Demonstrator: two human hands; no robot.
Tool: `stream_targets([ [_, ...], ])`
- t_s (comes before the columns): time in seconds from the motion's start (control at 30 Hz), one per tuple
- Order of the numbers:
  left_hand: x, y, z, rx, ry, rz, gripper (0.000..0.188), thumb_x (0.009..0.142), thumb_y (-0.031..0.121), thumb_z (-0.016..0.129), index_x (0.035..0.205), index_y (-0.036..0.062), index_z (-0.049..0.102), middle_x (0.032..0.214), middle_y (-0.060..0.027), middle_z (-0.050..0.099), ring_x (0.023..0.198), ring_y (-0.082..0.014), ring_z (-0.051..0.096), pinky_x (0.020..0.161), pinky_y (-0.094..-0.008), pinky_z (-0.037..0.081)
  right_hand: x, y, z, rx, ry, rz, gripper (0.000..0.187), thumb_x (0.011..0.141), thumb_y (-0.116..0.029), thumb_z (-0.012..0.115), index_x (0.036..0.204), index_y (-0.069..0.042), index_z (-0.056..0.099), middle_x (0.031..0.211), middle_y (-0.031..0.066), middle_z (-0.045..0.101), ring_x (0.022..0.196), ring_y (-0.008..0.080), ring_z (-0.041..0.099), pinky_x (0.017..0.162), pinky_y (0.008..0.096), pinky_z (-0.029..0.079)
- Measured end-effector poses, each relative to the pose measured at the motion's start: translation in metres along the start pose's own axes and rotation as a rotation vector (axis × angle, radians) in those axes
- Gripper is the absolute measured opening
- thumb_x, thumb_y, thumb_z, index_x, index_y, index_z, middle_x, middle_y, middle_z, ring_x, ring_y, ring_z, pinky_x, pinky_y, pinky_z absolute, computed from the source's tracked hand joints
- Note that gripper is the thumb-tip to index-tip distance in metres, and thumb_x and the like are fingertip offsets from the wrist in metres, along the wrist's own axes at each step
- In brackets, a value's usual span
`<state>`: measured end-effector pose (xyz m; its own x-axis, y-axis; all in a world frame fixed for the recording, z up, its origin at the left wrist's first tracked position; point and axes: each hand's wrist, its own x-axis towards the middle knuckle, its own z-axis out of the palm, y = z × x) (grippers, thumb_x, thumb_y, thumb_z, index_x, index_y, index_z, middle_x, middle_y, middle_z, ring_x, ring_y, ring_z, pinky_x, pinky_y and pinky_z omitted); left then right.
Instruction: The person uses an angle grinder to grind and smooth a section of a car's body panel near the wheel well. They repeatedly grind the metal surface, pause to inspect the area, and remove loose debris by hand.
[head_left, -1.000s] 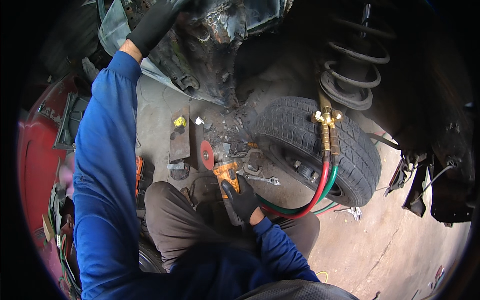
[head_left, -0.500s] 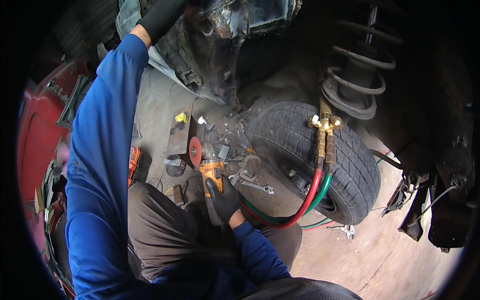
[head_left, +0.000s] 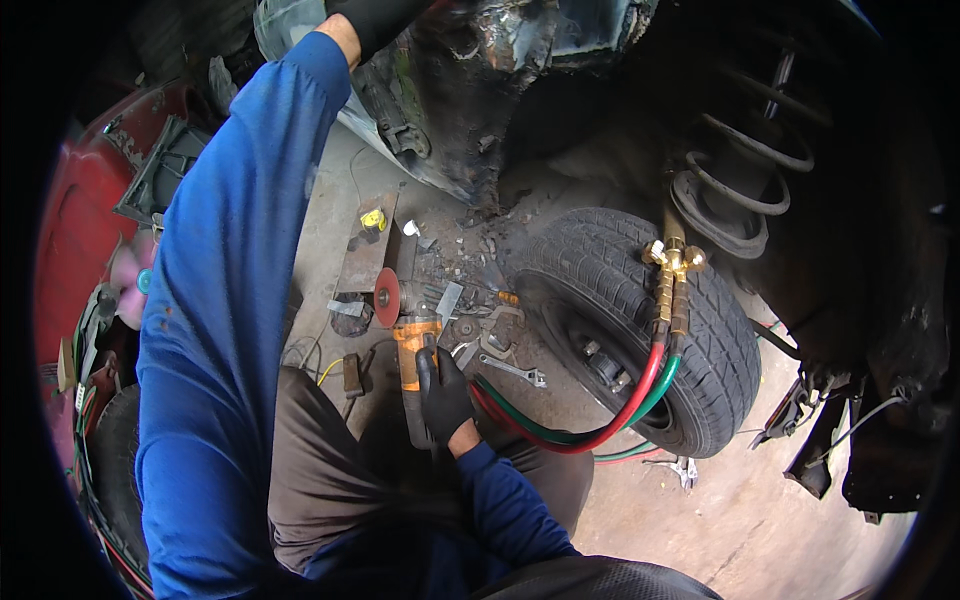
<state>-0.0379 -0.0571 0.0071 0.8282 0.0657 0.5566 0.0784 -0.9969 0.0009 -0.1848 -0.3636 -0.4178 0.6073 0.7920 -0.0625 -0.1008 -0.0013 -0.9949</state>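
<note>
In my black-gloved right hand [head_left: 446, 398] is an orange angle grinder [head_left: 410, 355], held by its body in front of my knees. Its red disc [head_left: 387, 297] points up and to the left. My left arm reaches far forward, and the black-gloved left hand [head_left: 382, 20] is at the top edge, beside the rusty, torn car body panel [head_left: 465, 95]. The fingers of that hand are lost in shadow and beyond the edge, so what they touch is hidden.
A tire [head_left: 660, 330] lies at the right, with a brass torch fitting [head_left: 675, 265] and red and green hoses over it. Above hangs a coil spring [head_left: 740, 190]. Wrenches [head_left: 515, 370], metal scraps and a flat plate [head_left: 368, 245] lie on the floor. A red car panel [head_left: 90, 210] stands left.
My view has shifted slightly, so the panel and tire sit farther right. The left hand has moved right along the top edge. The grinder stays in my right hand, its disc slightly turned.
</note>
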Motion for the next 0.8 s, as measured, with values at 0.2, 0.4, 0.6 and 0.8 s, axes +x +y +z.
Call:
stream_targets([
  [0.2,-0.004,-0.001,0.008,0.301,0.247,0.430,0.045,0.109,0.013,0.045,0.152,0.0058,0.057,0.128,-0.0224,0.072,0.115,-0.0386,0.069,0.103,-0.0443,0.054,0.007,0.032,0.013,-0.157,0.118,-0.211,0.049,0.114,-0.036,0.052,0.136,0.006,0.063,0.128,0.0283,0.071,0.119,0.0398,0.070,0.102,0.0441,0.053],
  [0.4,-0.005,0.016,0.001,-0.239,0.145,0.350,0.046,0.118,0.028,0.039,0.150,0.0012,0.059,0.143,-0.0206,0.068,0.126,-0.0365,0.066,0.108,-0.0406,0.051,0.028,0.046,0.016,-0.397,0.201,-0.284,0.040,0.110,-0.013,0.050,0.142,0.009,0.056,0.132,0.0330,0.067,0.121,0.0460,0.066,0.105,0.0490,0.052],
  [0.6,-0.005,0.002,0.001,-0.182,0.219,0.532,0.041,0.114,0.021,0.047,0.148,0.0002,0.060,0.145,-0.0202,0.066,0.131,-0.0373,0.064,0.112,-0.0422,0.051,0.032,0.034,0.022,-0.468,0.373,-0.322,0.035,0.109,-0.004,0.049,0.142,0.009,0.055,0.125,0.0332,0.067,0.110,0.0483,0.067,0.095,0.0517,0.055],
  [0.8,0.002,-0.026,0.015,0.278,0.407,0.833,0.043,0.102,0.013,0.057,0.144,0.0035,0.059,0.149,-0.0194,0.061,0.125,-0.0384,0.066,0.106,-0.0459,0.055,0.022,0.019,0.036,-0.708,0.536,-0.365,0.041,0.117,-0.022,0.039,0.130,0.009,0.064,0.127,0.0310,0.068,0.116,0.0470,0.066,0.102,0.0487,0.052],
])
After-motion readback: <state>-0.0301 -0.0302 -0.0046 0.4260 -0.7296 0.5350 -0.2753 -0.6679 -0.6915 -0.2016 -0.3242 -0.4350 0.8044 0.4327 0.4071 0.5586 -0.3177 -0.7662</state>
